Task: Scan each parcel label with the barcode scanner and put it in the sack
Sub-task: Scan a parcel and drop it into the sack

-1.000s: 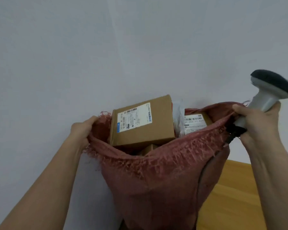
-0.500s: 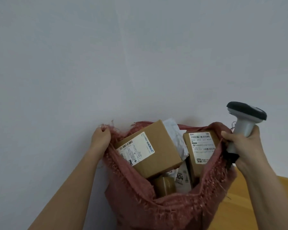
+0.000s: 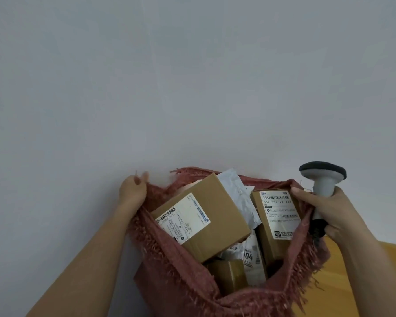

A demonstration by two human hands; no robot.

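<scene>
plain pale grey wall (image 3: 192, 76) fills most of view, evenly lit. strip of light wooden surface (image 3: 393, 259) at lower right, meeting wall.

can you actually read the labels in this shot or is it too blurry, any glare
Head view: soft, even light, no glare or hard shadows. The label on the right box shows large digits legibly; its fine print is blurred. The label on the big tilted box shows a barcode but no readable text. Wide-angle stretching at the edges.
</scene>
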